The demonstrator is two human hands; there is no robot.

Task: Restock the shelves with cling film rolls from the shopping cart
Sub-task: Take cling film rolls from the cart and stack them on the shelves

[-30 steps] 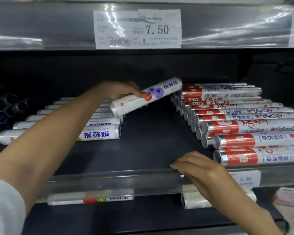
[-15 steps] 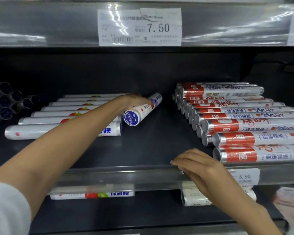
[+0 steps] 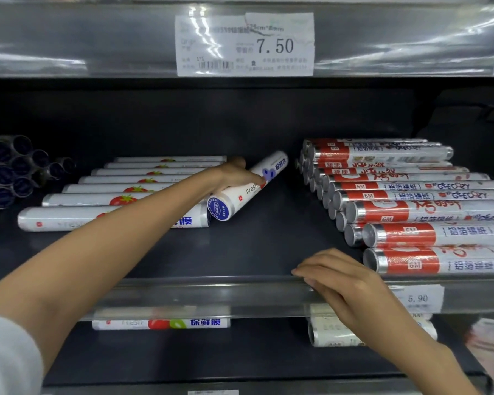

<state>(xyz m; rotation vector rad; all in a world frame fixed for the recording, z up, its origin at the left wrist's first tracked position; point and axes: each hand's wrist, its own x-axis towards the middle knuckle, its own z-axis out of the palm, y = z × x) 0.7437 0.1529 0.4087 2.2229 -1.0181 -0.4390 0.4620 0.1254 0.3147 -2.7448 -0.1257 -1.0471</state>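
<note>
Head view: the only camera, looking into a dark shelf (image 3: pixel 254 246).
Left hand: the left hand (image 3: pixel 236 178) reaches deep into the shelf, its fingers curled over the middle of a cling film roll (image 3: pixel 241 198), gripping it.
Cling film roll: white, with a blue round end cap facing the camera and blue print along its side. It lies slantwise, the near end low and to the left, the far end pointing back and to the right. Whether the near end rests on the shelf cannot be told.
Roll's neighbours: its capped end sits just beside the right ends of the row of white rolls (image 3: pixel 111 199), which lie crosswise on the left part of the shelf, some with tomato prints.
Right hand: the right hand (image 3: pixel 340 277) holds nothing; its fingers, loosely bent, rest on the clear front rail (image 3: pixel 197 295) of the shelf.
Right of shelf: red and silver foil rolls (image 3: pixel 411 212), stacked crosswise, well apart from the held roll.
Far left: dark tubes (image 3: pixel 12 172) piled with open ends facing out.
Price tags: one reading 7.50 (image 3: pixel 244 44) on the rail above, one reading 5.90 (image 3: pixel 417 297) just right of the right hand.
Lower shelf: a white roll (image 3: pixel 160 323) with fruit print lies under the rail.
</note>
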